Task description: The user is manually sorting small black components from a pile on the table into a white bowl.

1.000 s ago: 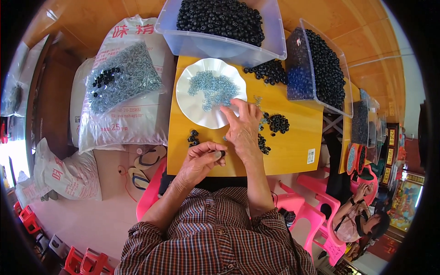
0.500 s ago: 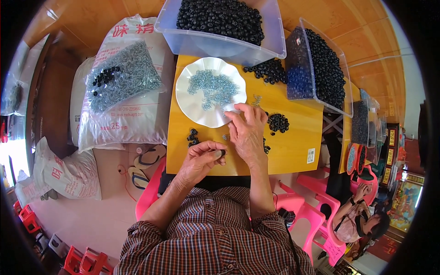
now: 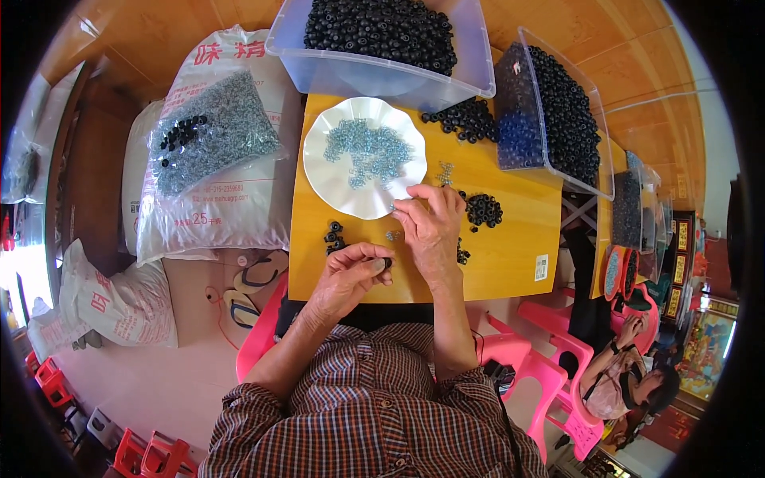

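My left hand (image 3: pixel 348 276) is closed, with a small round black piece (image 3: pixel 387 263) pinched between thumb and fingers above the near part of the table. My right hand (image 3: pixel 430 227) is closed too, its fingertips together just off the near right rim of a white scalloped plate (image 3: pixel 319 187). A tiny pale blue-grey piece (image 3: pixel 394 207) shows at those fingertips; its shape is too small to make out. Many pale blue-grey pieces (image 3: pixel 368 151) lie heaped on the plate. Beside my left hand sits a small group of black pieces (image 3: pixel 335 237), and a larger group (image 3: pixel 484 210) lies right of my right hand.
Two clear plastic bins (image 3: pixel 382 76) (image 3: pixel 522 151) full of black pieces stand at the back. Loose black ones (image 3: pixel 462 121) lie before them on the yellow table (image 3: pixel 510 255). Left of it, a bag of pale pieces (image 3: pixel 219 131) rests on a white sack (image 3: pixel 207 223). Another person (image 3: pixel 621 382) sits at right.
My right hand's fingertips have drawn slightly back from the plate's pieces, past its rim toward me. My left hand has stayed nearly still with the black piece.
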`<action>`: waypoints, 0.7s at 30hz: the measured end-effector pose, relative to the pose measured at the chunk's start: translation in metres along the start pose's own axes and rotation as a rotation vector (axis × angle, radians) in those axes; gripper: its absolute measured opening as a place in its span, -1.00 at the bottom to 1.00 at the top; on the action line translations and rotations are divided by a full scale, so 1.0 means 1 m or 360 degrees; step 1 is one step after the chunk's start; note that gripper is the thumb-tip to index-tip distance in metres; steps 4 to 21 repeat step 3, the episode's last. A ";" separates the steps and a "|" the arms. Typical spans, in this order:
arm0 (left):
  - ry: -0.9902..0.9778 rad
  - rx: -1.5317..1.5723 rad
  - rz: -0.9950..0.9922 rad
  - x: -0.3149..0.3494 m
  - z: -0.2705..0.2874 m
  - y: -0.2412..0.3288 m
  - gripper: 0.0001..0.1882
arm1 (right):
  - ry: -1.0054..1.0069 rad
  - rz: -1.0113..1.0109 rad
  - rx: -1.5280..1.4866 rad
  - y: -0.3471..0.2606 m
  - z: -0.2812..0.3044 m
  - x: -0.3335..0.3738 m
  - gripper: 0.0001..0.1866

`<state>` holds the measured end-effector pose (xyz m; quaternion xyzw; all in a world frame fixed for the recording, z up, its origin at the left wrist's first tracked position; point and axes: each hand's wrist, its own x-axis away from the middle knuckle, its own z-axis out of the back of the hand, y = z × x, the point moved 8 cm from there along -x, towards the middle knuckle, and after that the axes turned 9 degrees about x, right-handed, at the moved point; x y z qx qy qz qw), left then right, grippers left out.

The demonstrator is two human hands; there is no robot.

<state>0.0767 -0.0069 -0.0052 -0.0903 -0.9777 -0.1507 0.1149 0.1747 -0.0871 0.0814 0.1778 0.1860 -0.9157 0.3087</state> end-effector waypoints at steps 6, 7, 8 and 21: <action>-0.0011 -0.0010 0.0003 0.000 0.001 0.000 -0.81 | -0.0023 -0.0001 -0.0010 0.000 0.000 0.000 -0.76; -0.0011 -0.0010 0.0003 0.000 0.001 0.000 -0.81 | -0.0023 -0.0001 -0.0010 0.000 0.000 0.000 -0.76; -0.0011 -0.0010 0.0003 0.000 0.001 0.000 -0.81 | -0.0023 -0.0001 -0.0010 0.000 0.000 0.000 -0.76; -0.0011 -0.0010 0.0003 0.000 0.001 0.000 -0.81 | -0.0023 -0.0001 -0.0010 0.000 0.000 0.000 -0.76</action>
